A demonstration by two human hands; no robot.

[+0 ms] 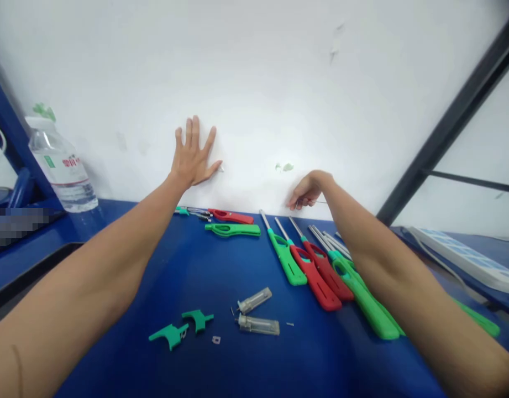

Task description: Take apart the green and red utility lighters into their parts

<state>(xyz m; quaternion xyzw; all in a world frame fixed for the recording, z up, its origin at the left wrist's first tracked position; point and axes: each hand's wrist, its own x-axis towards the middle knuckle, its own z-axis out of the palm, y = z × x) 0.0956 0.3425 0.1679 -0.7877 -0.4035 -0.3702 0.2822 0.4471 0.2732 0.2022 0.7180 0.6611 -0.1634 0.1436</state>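
My left hand [190, 156] lies with spread fingers against the white wall, holding nothing. My right hand [306, 190] is closed low by the wall, its fingers round a thin wire-like rod [319, 201]; the rest of that rod is hidden. Below the right hand, green and red long-necked lighters lie in a row, among them a green lighter [288, 257] and a red lighter [316, 279]. Between the hands, a red handle shell [231, 216] and a green handle shell [233, 230] lie at the back of the blue table [188, 265].
Nearer me lie two clear fuel tanks, one [259, 325] below the other [255, 300], two green triggers [171, 334] and several tiny parts. A water bottle [63, 166] stands at the left. At the right are a white power strip [465, 257] and a dark slanted post [449, 116].
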